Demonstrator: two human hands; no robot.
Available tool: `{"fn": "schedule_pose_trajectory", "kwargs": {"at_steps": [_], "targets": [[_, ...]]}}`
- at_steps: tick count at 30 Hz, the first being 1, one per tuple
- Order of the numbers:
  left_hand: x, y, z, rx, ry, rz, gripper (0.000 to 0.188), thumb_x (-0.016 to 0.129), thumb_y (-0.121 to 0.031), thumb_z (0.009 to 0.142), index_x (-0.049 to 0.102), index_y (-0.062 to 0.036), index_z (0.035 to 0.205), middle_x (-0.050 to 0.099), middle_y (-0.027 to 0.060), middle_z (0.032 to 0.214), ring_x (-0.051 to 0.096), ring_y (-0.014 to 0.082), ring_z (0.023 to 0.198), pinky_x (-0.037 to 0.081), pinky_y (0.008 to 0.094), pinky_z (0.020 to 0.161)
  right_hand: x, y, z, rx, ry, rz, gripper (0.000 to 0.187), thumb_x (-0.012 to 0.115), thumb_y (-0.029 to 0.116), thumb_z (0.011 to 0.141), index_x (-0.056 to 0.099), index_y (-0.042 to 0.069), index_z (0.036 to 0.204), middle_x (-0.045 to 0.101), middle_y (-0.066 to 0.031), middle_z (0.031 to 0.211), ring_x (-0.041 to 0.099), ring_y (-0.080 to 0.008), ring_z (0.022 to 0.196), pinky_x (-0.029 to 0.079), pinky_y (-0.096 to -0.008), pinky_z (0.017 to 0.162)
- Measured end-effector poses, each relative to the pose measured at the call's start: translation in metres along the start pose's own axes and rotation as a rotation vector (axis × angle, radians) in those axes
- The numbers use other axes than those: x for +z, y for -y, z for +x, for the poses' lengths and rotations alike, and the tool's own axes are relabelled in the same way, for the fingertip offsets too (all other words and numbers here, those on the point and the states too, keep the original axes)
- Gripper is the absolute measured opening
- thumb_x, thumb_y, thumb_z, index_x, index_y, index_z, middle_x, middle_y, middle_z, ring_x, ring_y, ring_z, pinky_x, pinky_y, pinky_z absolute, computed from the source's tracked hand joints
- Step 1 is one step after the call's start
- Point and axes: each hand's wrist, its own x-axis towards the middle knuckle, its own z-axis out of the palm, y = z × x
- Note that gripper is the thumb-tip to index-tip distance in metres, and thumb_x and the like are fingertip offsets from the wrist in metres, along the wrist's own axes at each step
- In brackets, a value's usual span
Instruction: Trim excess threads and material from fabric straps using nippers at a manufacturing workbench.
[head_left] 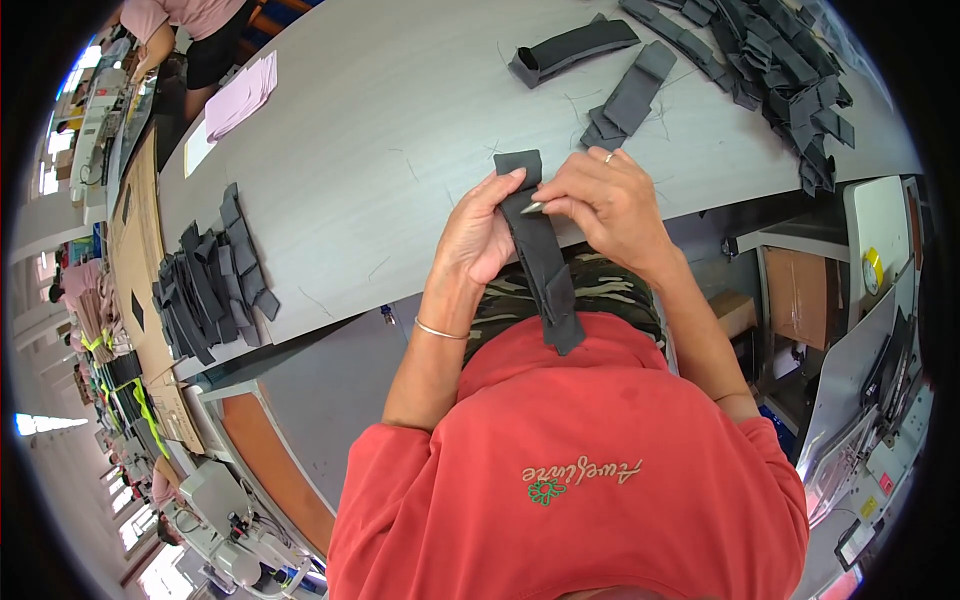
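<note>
dark grey fabric strip [538, 250] hangs long, doubled, between both hands.

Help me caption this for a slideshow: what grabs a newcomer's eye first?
At centre, the left hand holds a dark fabric strip while the right hand pinches a small metal tool against it. Heaps of similar strips lie on the grey table, left and upper right.

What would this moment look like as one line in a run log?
left hand: holds dark fabric strip | right hand: small metal tool against strip | grey table: dark strip piles left and far right
</note>
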Motion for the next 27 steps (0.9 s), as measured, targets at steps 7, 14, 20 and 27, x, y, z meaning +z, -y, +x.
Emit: {"fn": "schedule_pose_trajectory", "kwargs": {"at_steps": [7, 14, 20, 27], "targets": [[-0.003, 0.006, -0.004, -0.019, 0.105, 0.066, 0.028, 0.057, -0.023, 0.094, 0.054, 0.0000, 0.110, 0.060, 0.0094, 0.103, 0.063, 0.0172, 0.087, 0.055, 0.0316, 0.073, 0.004, 0.005, 0.005, 0.548, -0.117, 0.634, 0.015, 0.072, 0.015, 0.077, 0.068, 0.008, 0.089, 0.058, -0.0010, 0.076, 0.059, -0.0141, 0.077, 0.047, -0.0306, 0.069], [0.002, 0.026, -0.024, -0.074, 0.241, 0.309, 0.039, 0.055, -0.018, 0.095, 0.042, -0.0016, 0.128, 0.055, 0.0131, 0.118, 0.059, 0.0203, 0.103, 0.053, 0.0369, 0.086, 0.014, -0.023, -0.001, 0.695, -0.048, 0.864, 0.009, 0.069, 0.003, 0.080, 0.063, 0.001, 0.086, 0.060, 0.0026, 0.076, 0.056, -0.0061, 0.075, 0.045, -0.0207, 0.068], [-0.014, 0.034, -0.020, -0.018, 0.139, 0.094, 0.036, 0.052, -0.007, 0.093, 0.042, -0.0006, 0.127, 0.061, 0.0159, 0.110, 0.064, 0.0233, 0.091, 0.058, 0.0368, 0.076, 0.011, -0.014, -0.006, 0.540, -0.099, 1.028, 0.007, 0.059, -0.003, 0.082, 0.059, 0.003, 0.078, 0.061, -0.0041, 0.091, 0.055, -0.0067, 0.079, 0.042, -0.0220, 0.069], [-0.005, 0.024, -0.015, 0.261, -0.001, 0.253, 0.027, 0.051, 0.000, 0.091, 0.046, 0.0015, 0.118, 0.061, 0.0137, 0.107, 0.064, 0.0190, 0.088, 0.055, 0.0308, 0.075, 0.004, 0.007, -0.005, 0.639, -0.096, 1.101, 0.018, 0.050, 0.006, 0.087, 0.061, 0.002, 0.100, 0.046, 0.0052, 0.070, 0.039, -0.0034, 0.063, 0.029, -0.0199, 0.057]]}}
